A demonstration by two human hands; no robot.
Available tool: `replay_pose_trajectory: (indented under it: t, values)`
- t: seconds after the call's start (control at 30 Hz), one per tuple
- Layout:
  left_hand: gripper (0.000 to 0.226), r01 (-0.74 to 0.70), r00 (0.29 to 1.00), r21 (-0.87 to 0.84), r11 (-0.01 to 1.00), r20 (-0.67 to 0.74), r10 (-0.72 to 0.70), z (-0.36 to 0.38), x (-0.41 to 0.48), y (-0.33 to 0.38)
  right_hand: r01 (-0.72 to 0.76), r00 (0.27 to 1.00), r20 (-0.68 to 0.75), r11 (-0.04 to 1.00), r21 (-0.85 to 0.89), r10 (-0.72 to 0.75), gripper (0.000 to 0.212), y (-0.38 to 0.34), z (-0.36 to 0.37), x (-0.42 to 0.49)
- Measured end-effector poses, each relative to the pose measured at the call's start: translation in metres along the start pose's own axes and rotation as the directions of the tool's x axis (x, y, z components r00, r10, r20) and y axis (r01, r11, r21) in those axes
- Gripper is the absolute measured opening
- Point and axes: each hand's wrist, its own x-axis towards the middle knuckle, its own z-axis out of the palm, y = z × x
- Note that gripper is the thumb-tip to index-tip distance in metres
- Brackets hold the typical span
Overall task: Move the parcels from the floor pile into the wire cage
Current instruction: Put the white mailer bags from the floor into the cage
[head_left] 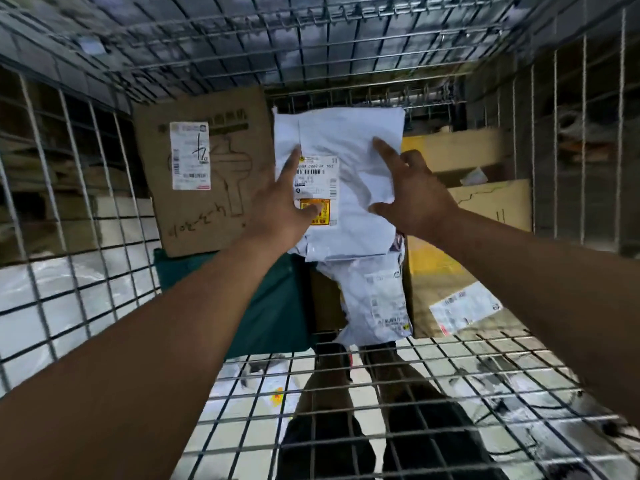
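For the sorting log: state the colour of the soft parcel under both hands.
White mailer bag, bearing a white label with a yellow-orange sticker; head view.

Wire cage [69,188] walls close off nine, twelve and three o'clock. Parcels cover the middle: cardboard box [204,168] at eleven, white bag [346,140] at twelve. Open wire floor [450,368] lies at six.

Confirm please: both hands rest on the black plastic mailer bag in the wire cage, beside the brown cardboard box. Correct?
The colour is wrong. In the head view both hands, left hand and right hand, rest on a white plastic mailer bag, beside the brown cardboard box in the wire cage.
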Motion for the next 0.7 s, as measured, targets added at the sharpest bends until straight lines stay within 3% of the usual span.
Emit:
replay_pose_trajectory:
  t: [0.17, 0.37, 0.53, 0.7]
  values:
    - [0.105, 0.069, 0.996, 0.09, 0.994, 0.057, -0.074, 0.031, 0.035, -0.006, 0.015, 0.997, 0.079, 0.996, -0.083, -0.008, 0.117, 0.019, 0.011, 0.043]
    - [0.109, 0.111, 0.985, 0.232, 0.966, 0.107, -0.138, 0.066, 0.048, -0.021, 0.033, 0.999, 0.044, 0.903, -0.429, -0.015, 0.116, 0.037, 0.046, 0.064]
    - [0.116, 0.189, 0.957, 0.277, 0.942, 0.163, -0.239, 0.087, 0.055, -0.019, 0.043, 0.999, 0.047, 0.889, -0.456, -0.024, 0.114, 0.05, 0.061, 0.073]
    - [0.112, 0.217, 0.955, 0.306, 0.927, 0.133, -0.267, 0.087, 0.047, -0.012, 0.023, 0.999, 0.034, 0.882, -0.47, -0.008, 0.115, 0.049, 0.056, 0.068]
